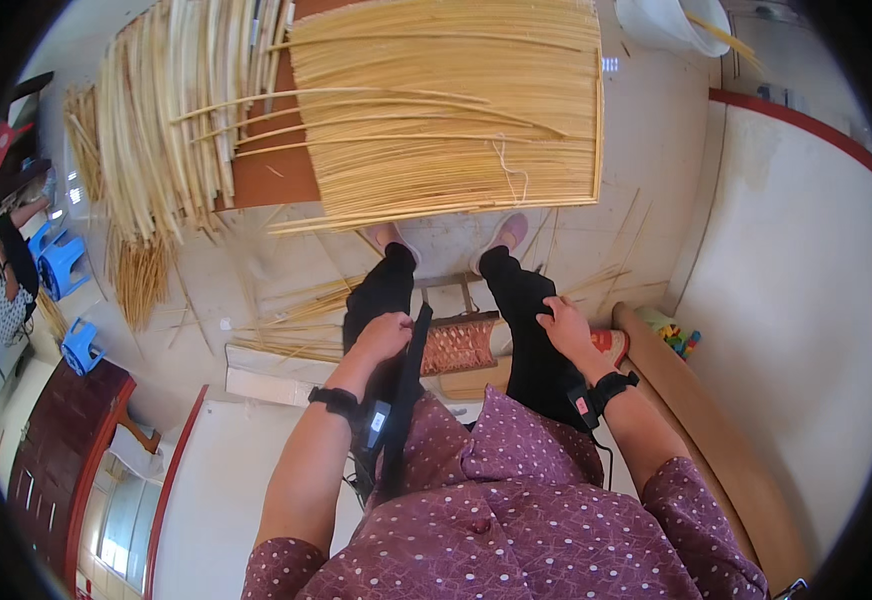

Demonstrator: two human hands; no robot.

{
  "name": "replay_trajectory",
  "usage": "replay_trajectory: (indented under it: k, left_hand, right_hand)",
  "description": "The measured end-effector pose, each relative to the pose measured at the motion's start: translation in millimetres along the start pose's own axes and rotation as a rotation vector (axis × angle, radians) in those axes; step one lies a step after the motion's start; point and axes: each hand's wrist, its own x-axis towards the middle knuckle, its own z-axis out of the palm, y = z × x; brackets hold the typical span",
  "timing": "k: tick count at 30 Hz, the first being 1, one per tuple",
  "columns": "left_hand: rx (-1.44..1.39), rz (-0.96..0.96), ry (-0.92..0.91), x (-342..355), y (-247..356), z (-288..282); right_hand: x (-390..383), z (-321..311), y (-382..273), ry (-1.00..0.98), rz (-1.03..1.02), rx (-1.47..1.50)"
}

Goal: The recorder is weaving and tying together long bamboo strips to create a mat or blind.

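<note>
My left hand is closed over my left thigh, its fingers against a long narrow fold of black cloth. It seems to grip this cloth, though the fingertips are partly hidden. My right hand lies at my right knee, thumb and fingers drawn together on the black trouser leg. In front of my feet is a wide mat of thin yellow reed stalks, laid side by side on a reddish-brown board. Several loose stalks and a white string rest across it.
Bundles of pale stalks stand left of the mat, with loose stalks scattered on the floor. Blue stools and another person are far left. A white bucket sits at the back right. A woven seat is between my legs.
</note>
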Motion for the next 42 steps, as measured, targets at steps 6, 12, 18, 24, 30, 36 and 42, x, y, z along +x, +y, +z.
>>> replay_trajectory:
  k: [6, 12, 18, 24, 30, 36, 42]
  left_hand:
    - [0.173, -0.105, -0.245, 28, 8, 34]
    - [0.377, -0.158, -0.169, 109, -22, 96]
    - [0.661, -0.028, -0.125, 140, -33, 139]
    - [0.631, -0.007, -0.3, 182, -106, 184]
    - [0.368, 0.172, -0.155, 234, -245, 254]
    - [-0.144, -0.081, -0.628, 274, -149, 183]
    - [-0.193, -0.122, -0.615, 243, -47, 81]
  right_hand:
    - [21, -6, 1, 0.072, -0.125, 0.046]
    - [78, -15, 30, 0.116, -0.225, 0.04]
    - [75, -30, 52, 0.12, -0.249, -0.036]
    - [80, -47, 53, 0.179, -0.308, -0.048]
    - [96, -50, 52, 0.217, -0.354, -0.094]
    - [115, -61, 71, 0.253, -0.403, -0.229]
    - [134, -58, 78, 0.331, -0.552, -0.293]
